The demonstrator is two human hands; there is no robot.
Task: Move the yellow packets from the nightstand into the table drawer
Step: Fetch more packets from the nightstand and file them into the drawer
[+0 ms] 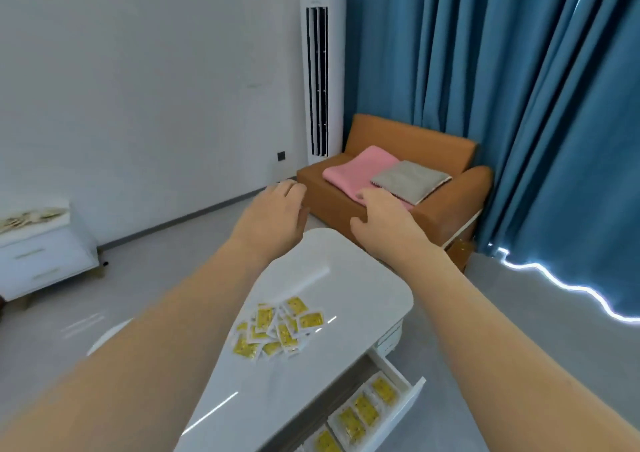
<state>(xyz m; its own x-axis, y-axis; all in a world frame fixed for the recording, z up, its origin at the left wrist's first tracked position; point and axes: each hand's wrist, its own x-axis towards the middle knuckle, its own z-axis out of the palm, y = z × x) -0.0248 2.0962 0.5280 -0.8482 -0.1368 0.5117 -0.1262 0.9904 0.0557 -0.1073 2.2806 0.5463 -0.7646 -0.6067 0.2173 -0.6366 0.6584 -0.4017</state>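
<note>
Several yellow packets (277,327) lie in a loose pile on the glossy white table top (346,285). Below the top, a white drawer (405,403) is pulled out at the lower right, and a row of yellow packets (360,413) lies inside it. Both arms stretch forward above the table. My left hand (273,212) hovers past the table's far end, palm down, fingers loosely curled, holding nothing. My right hand (384,223) hovers beside it, fingers apart, also with nothing in it. Both hands are well beyond the pile.
An orange armchair (446,209) with a pink cloth (356,171) and a grey cloth (408,178) stands behind the table. A tall white air conditioner (320,70) and blue curtains (519,88) are at the back. A white nightstand (41,254) stands at the left wall.
</note>
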